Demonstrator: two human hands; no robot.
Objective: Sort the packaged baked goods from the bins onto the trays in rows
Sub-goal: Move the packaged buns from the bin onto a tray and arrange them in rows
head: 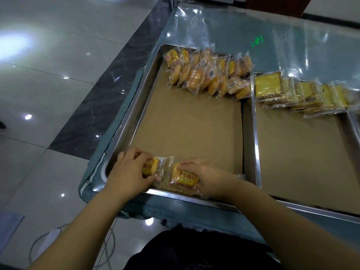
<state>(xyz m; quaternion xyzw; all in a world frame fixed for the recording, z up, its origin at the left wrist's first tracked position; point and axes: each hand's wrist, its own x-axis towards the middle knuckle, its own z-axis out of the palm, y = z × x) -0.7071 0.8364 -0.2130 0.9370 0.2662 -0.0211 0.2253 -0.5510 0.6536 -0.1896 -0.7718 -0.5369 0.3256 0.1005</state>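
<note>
Two small packaged buns lie side by side at the near edge of the left metal tray (134,106), which is lined with brown cardboard. My left hand (129,170) grips the left bun pack (151,166) at the tray's near left corner. My right hand (209,177) holds the right bun pack (184,177), fingers curled over its top. A row of several overlapping bun packs (206,72) runs along the tray's far edge.
A second cardboard-lined tray (255,133) to the right holds a row of several yellow square cake packs (300,92). The table is covered in clear plastic film (253,30). Glossy tiled floor (48,65) and a white cable (39,242) lie to the left.
</note>
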